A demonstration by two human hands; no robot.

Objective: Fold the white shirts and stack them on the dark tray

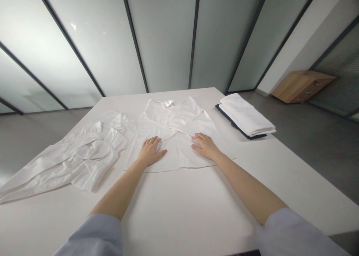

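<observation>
A white garment that looks like a shirt (pixel 179 116) lies spread on the table, its collar end toward the far edge. Its sleeves appear to be folded across the front. My left hand (pixel 150 151) rests on the lower left part of the cloth, fingers spread and palm down. On the lower right part lies my right hand (pixel 206 147), also flat with the fingers apart. Both hands touch the fabric without gripping it.
To the left, another white garment (pixel 92 151) lies crumpled on the white table (pixel 179 207). Folded white cloth (pixel 245 114) sits on a dark folded item (pixel 234 124) near the right edge. Beyond the table stand frosted glass panels and a wooden cabinet (pixel 303 86).
</observation>
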